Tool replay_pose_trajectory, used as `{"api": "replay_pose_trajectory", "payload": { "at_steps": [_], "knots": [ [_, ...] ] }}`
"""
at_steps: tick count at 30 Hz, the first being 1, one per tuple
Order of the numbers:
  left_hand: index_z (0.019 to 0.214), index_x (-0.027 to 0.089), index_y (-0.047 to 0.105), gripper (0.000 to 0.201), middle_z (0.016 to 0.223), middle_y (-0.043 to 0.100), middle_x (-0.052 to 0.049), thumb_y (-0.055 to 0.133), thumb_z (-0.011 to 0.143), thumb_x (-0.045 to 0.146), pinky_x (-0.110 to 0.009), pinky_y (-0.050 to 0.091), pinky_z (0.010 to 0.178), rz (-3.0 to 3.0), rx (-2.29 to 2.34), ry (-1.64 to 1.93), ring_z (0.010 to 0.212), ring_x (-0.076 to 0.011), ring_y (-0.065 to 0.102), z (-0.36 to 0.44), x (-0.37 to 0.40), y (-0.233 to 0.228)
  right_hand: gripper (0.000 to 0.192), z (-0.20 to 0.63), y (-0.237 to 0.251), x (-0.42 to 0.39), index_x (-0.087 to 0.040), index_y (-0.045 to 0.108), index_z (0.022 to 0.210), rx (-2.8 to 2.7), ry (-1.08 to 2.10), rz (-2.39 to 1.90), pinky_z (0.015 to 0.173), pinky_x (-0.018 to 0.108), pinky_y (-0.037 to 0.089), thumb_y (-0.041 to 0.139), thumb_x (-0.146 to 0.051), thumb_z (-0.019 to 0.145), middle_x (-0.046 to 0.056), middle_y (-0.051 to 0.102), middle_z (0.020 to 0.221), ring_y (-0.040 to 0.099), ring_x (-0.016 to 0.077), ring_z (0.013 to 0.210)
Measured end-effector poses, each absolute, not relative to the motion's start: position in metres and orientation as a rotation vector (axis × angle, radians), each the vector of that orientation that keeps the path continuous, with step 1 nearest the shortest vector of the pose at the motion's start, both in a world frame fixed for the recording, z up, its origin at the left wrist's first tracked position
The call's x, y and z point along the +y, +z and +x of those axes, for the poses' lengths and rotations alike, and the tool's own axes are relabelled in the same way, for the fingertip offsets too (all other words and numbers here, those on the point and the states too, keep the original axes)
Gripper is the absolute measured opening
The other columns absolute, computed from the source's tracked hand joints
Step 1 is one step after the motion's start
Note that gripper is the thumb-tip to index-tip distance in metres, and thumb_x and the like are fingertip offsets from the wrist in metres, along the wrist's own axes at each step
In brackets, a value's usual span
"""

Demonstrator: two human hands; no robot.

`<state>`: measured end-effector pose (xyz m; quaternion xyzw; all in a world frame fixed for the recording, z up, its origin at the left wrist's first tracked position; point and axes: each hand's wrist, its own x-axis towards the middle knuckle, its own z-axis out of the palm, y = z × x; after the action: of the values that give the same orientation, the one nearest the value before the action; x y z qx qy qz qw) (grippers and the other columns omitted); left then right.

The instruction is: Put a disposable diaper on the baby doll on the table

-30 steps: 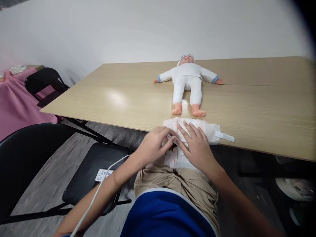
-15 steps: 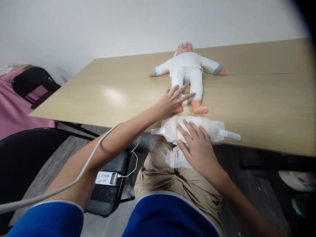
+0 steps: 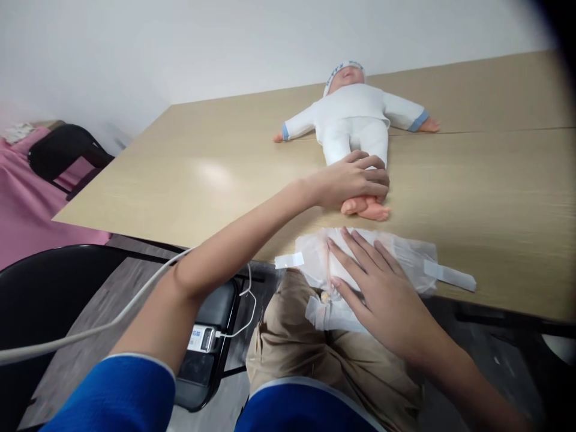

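Observation:
A baby doll (image 3: pixel 353 111) in white clothes with blue cuffs and a printed headband lies on its back on the table, feet toward me. My left hand (image 3: pixel 355 179) is wrapped around both lower legs just above the feet, which are pressed together. Nearer me, an unfolded diaper (image 3: pixel 315 252) lies at the table edge with its tabs spread to both sides and its near end hanging over my lap. Flat on the diaper rests my right hand (image 3: pixel 382 288), fingers stretched out and slightly apart.
The wooden table (image 3: pixel 202 156) stands against a white wall. Below its edge at left, a black stool (image 3: pixel 220 306) carries a power bank (image 3: pixel 200 339) with a white cable (image 3: pixel 135 306) running past my left arm. A black chair (image 3: pixel 45 300) and pink cloth (image 3: pixel 27 204) are further left.
My left hand, spread over the doll's legs before, has closed around them and brought the feet together. My right hand stays flat on the diaper.

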<state>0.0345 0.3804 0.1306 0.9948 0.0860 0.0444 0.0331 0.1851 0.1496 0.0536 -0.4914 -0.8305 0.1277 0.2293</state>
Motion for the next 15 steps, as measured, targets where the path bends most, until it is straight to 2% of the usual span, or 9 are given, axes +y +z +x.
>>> {"api": "replay_pose_trajectory", "payload": {
  "at_steps": [3,5,8,12,15],
  "knots": [
    [0.133,0.028,0.079,0.032,0.151,0.073,-0.007,0.067,0.103,0.025,-0.059,0.038,0.125,2.954,0.289,0.291,0.148,-0.0375,0.053,0.037,0.382,0.147,0.068,0.189,0.054,0.159,-0.038,0.034,0.182,-2.333,0.408,-1.329,0.140,0.065,0.028,0.052,-0.045,0.116,0.003,0.029,0.188,0.032,0.0343,0.173],
    [0.137,0.025,0.077,0.037,0.149,0.074,-0.007,0.064,0.103,0.018,-0.053,0.040,0.125,2.895,0.295,0.339,0.144,-0.0331,0.058,0.041,0.382,0.165,0.068,0.191,0.055,0.169,-0.038,0.033,0.182,-2.366,0.440,-1.322,0.141,0.065,0.027,0.051,-0.048,0.117,0.004,0.029,0.188,0.031,0.0329,0.174],
    [0.141,0.013,0.074,0.041,0.142,0.077,-0.008,0.050,0.108,0.015,-0.048,0.041,0.123,2.822,0.348,0.343,0.135,-0.0262,0.067,0.048,0.386,0.196,0.066,0.194,0.056,0.190,-0.037,0.036,0.181,-2.410,0.446,-1.307,0.142,0.063,0.025,0.050,-0.049,0.118,0.004,0.028,0.188,0.028,0.0306,0.175],
    [0.140,-0.002,0.069,0.053,0.132,0.078,-0.009,0.042,0.109,0.031,-0.050,0.048,0.113,2.698,0.335,0.439,0.127,-0.0292,0.074,0.053,0.402,0.228,0.063,0.192,0.055,0.227,-0.033,0.037,0.180,-2.461,0.378,-1.278,0.143,0.062,0.024,0.045,-0.050,0.120,0.005,0.028,0.188,0.026,0.0284,0.176],
    [0.135,0.004,0.073,0.043,0.127,0.080,-0.004,0.055,0.104,0.027,-0.044,0.053,0.111,2.564,0.284,0.531,0.126,-0.0292,0.077,0.054,0.417,0.241,0.063,0.190,0.053,0.259,-0.030,0.038,0.180,-2.462,0.318,-1.297,0.142,0.063,0.026,0.042,-0.050,0.121,0.007,0.031,0.188,0.028,0.0299,0.175]
  ]
}}
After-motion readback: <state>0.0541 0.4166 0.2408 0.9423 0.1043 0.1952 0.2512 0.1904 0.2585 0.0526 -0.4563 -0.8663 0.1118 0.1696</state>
